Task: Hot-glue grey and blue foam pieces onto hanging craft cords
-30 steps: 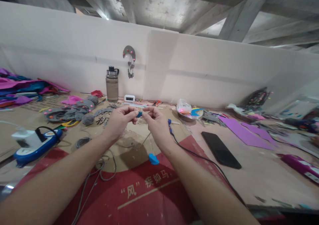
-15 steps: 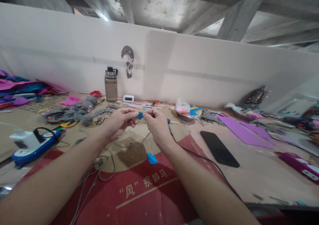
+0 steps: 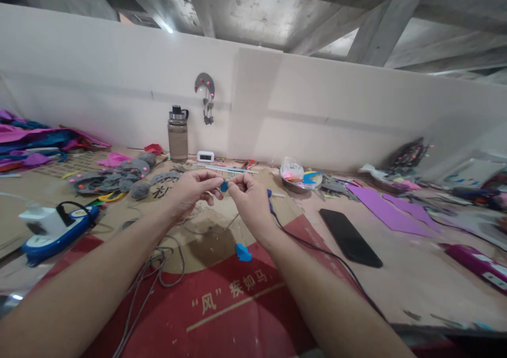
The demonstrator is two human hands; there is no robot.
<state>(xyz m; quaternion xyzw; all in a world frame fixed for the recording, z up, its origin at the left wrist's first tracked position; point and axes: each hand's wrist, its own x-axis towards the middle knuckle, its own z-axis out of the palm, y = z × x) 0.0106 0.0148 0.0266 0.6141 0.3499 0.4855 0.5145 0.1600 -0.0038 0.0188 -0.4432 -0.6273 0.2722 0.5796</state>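
Note:
Between my two hands, above the cardboard (image 3: pixel 222 300), is a small blue piece (image 3: pixel 224 186) that looks like felt or foam. My left hand (image 3: pixel 199 190) pinches it from the left with thumb and forefinger. From the right, my right hand (image 3: pixel 249 194) pinches it too, fingers curled. A grey cord (image 3: pixel 232 223) runs near my right hand and loops over the cardboard to the left. Below my hands lies another blue cut piece (image 3: pixel 243 252). A blue-handled tool (image 3: pixel 270 193) with a black cable is partly hidden behind my right hand.
At left lie a blue power strip (image 3: pixel 59 236) and grey felt pieces (image 3: pixel 106 178). A bottle (image 3: pixel 178 136) stands by the white partition. On the right are a bowl (image 3: pixel 297 185), a black phone (image 3: pixel 350 237), purple sheets (image 3: pixel 390 210) and a magenta power strip (image 3: pixel 477 263).
The view has shifted slightly. My left fingers have loosened a little below the pinch, and the blue piece remains between both hands.

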